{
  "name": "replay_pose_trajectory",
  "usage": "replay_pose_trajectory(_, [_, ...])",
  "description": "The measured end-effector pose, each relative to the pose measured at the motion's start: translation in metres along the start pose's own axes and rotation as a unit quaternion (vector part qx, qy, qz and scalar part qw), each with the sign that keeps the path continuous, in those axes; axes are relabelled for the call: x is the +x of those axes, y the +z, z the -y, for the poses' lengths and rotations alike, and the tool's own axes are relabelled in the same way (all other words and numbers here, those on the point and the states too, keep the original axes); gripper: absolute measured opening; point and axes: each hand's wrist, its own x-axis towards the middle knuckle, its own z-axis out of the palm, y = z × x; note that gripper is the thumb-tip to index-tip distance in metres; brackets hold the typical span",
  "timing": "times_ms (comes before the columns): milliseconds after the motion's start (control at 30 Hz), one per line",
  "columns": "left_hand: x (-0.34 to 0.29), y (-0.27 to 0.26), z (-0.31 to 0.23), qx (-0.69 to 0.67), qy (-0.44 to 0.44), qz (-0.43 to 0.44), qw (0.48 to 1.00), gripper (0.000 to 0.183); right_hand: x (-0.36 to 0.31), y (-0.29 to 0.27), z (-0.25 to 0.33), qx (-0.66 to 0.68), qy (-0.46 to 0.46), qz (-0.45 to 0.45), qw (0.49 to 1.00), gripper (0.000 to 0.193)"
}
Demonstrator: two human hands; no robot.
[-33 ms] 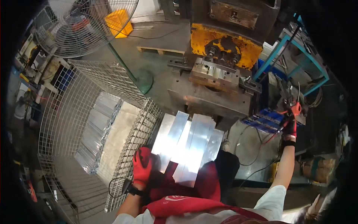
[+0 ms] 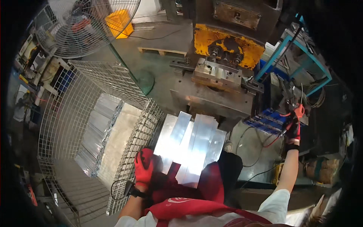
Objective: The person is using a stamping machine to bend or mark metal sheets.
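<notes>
My left hand (image 2: pixel 143 169), in a red and black glove, is beside the wire cage's near wall, left of my lap. Its fingers are curled, and I see nothing in them. Several flat, shiny metal strips (image 2: pixel 198 142) lie overlapping in front of me, the near ends over my thighs. My right arm stretches far out to the right. At its end my right hand (image 2: pixel 295 123), gloved in red and black, is closed among metal tools (image 2: pixel 290 99) above a blue crate (image 2: pixel 268 122). What those fingers grip is too small to make out.
On my left stands a wire cage (image 2: pixel 138 142) holding stacked metal strips (image 2: pixel 99 126). Ahead is a press with an orange-painted ram (image 2: pixel 247 51) and a metal die (image 2: pixel 217 73). A fan (image 2: pixel 81 30), a yellow crate (image 2: pixel 119 23) and a teal frame (image 2: pixel 310 45) stand farther off.
</notes>
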Motion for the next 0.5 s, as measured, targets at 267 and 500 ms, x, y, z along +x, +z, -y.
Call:
replay_pose_trajectory(267, [-0.01, -0.008, 0.0, -0.111, 0.126, 0.051, 0.984, 0.058, -0.105, 0.206, 0.018, 0.076, 0.075, -0.079, 0.991, 0.027])
replay_pose_trajectory(500, [-0.039, 0.033, -0.084, 0.077, 0.483, 0.169, 0.855, 0.072, -0.102, 0.31, -0.045, -0.601, -0.089, 0.059, 0.792, 0.027])
